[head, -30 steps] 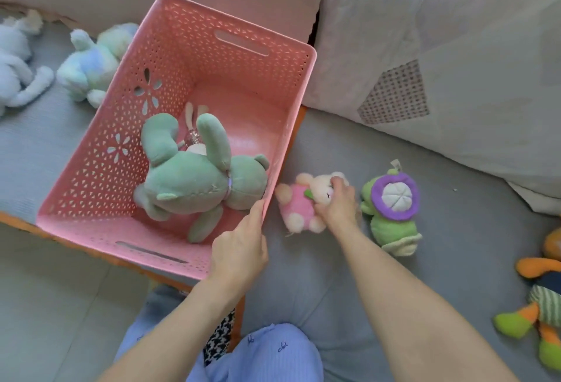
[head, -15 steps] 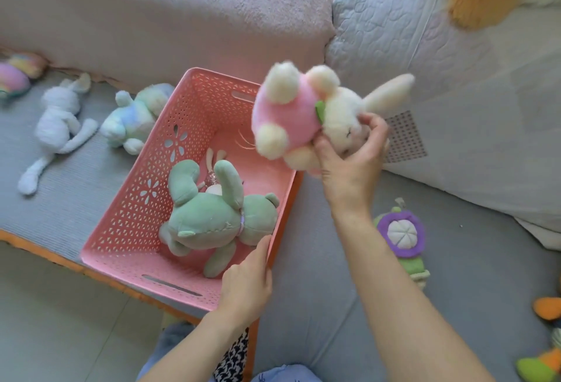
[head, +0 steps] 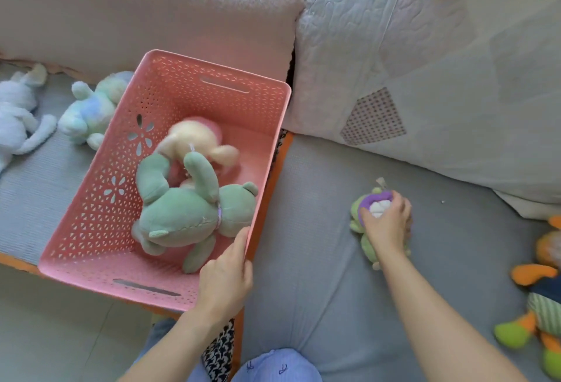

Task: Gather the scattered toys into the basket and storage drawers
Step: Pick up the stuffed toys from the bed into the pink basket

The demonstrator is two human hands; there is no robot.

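Observation:
A pink perforated basket [head: 97,208] sits on the grey mat. Inside it lie a green plush bear [head: 188,211] and a pink-and-cream plush bunny [head: 197,139], which is blurred. My left hand [head: 226,278] grips the basket's near right rim. To the right, on the mat, my right hand [head: 387,224] closes over a small green plush with a purple-and-white top [head: 361,214].
A pastel tie-dye plush [head: 91,108] and a white plush [head: 18,114] lie left of the basket. A colourful orange-and-green plush [head: 540,296] lies at the right edge. Pillows [head: 440,47] line the back. The mat's orange edge [head: 18,263] meets bare floor.
The pink bunny left my right hand and now lies in the basket. My right hand came down onto the green-and-purple plush. My left hand stayed on the rim.

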